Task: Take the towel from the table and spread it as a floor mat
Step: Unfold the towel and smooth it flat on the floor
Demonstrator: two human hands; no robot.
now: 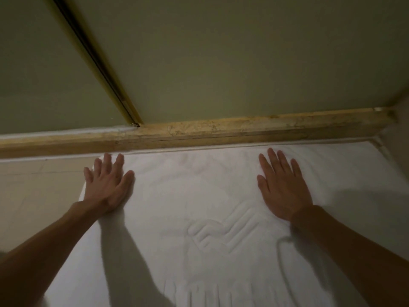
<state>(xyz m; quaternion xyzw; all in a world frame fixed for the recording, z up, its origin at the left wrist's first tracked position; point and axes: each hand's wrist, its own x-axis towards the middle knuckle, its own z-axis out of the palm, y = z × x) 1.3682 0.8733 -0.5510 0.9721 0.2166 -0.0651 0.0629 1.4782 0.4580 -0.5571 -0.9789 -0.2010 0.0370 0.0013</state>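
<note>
The floor here is pale cream tile, dimly lit, and it runs up to a low stone threshold of mottled tan marble that crosses the head view from side to side. Beyond the threshold rise greenish panels, with a brass-coloured door frame slanting down to meet the stone left of its middle. The white towel lies spread flat on the floor on the near side of the threshold, its far edge running just beside the stone and its right end reaching toward the corner where the threshold meets a wall. A raised woven pattern shows in the cloth near its middle, and a row of ribbed lines near its closest edge. The person's left hand rests palm down on the towel's far left corner, just short of the threshold, fingers stretched out flat and a little spread, gripping nothing. The right hand lies palm down further along the threshold to the right, well apart from the left, its fingers straight and fanned, pressing on the cloth with nothing held. Both bare forearms reach in from the near edge, casting soft shadows across the towel.
</note>
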